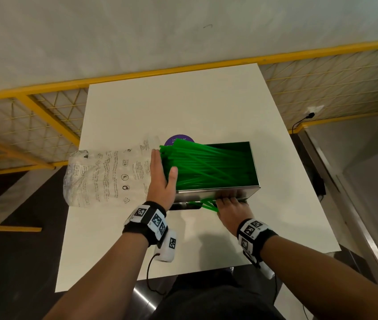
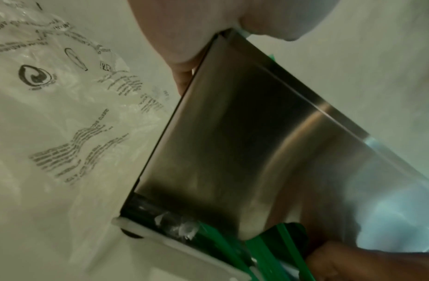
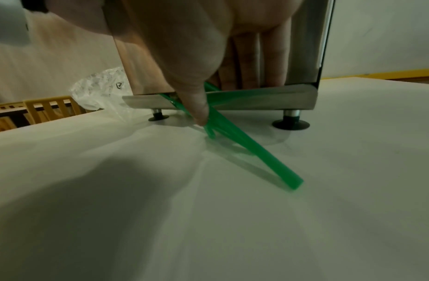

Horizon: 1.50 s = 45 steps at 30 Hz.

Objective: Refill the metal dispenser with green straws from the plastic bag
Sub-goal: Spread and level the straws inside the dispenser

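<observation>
The open-topped metal dispenser [image 1: 241,191] stands on the white table [image 1: 183,100], filled with slanting green straws [image 1: 206,167]. Their left ends stick out over its left rim. My left hand [image 1: 160,179] lies flat against those ends, fingers straight, thumb over the pile. The palm rests on the box's corner [image 2: 245,133]. My right hand [image 1: 231,206] is at the front bottom tray [image 3: 257,100]. There a few straws [image 3: 257,154] poke out onto the table. The thumb [image 3: 199,114] touches them, and the other fingers lie straight against the front wall. The crumpled clear plastic bag [image 1: 104,176] lies left of the box.
A purple round sticker [image 1: 176,139] shows on the table just behind the dispenser. The dispenser stands on small round feet [image 3: 290,123]. Yellow mesh railing [image 1: 51,116] runs behind and left of the table. A black cable [image 1: 298,122] hangs at the right.
</observation>
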Each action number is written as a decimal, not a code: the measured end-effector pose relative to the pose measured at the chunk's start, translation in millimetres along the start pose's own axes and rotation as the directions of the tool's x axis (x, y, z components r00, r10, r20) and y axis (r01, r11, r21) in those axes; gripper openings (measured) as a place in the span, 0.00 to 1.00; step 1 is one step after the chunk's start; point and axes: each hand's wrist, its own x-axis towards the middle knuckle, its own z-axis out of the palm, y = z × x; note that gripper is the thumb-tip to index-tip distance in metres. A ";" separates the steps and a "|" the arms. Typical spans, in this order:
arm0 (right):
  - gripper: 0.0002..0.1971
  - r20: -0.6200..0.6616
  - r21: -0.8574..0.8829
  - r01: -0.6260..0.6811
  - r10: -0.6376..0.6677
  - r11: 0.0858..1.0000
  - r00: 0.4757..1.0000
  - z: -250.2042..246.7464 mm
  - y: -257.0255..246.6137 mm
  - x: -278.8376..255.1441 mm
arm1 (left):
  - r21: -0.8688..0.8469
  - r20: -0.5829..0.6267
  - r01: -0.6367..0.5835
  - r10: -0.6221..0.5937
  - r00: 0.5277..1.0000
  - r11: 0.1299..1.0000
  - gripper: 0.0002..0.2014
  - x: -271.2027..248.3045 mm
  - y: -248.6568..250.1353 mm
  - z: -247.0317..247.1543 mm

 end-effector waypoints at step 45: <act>0.14 0.134 0.096 0.006 -0.018 0.995 0.991 -42.7 4.2 -9.0 | 0.053 -0.065 -0.053 0.056 0.996 0.997 0.34 7.3 1.3 3.5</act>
